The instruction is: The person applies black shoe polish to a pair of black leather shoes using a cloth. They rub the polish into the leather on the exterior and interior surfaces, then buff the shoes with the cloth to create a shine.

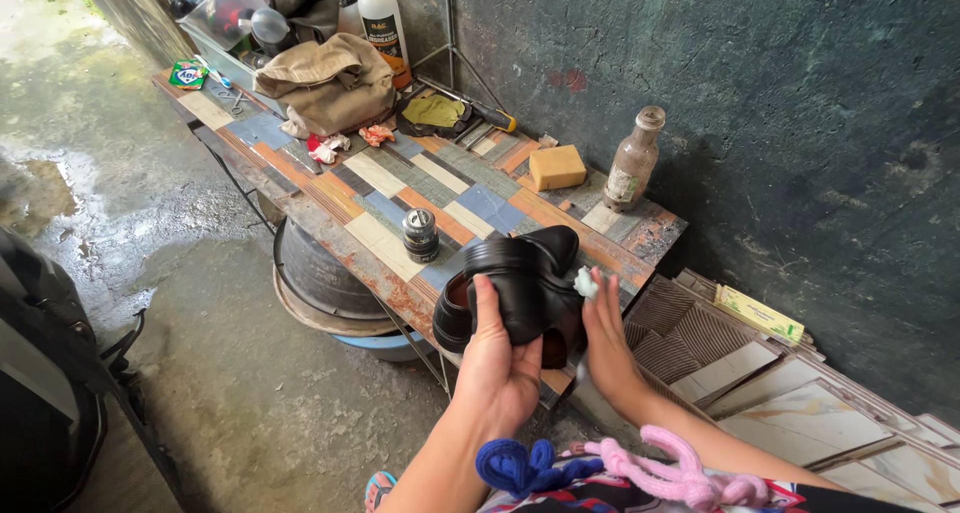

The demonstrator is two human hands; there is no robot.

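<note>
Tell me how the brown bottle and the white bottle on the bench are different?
The brown bottle is grimy and stands alone at the near end by the wall; the white bottle looks clean and stands at the far end among clutter. The brown bottle has a dull capped top; the white bottle has a white cap and a dark label with an orange band. Both stand upright on the bench.
</note>
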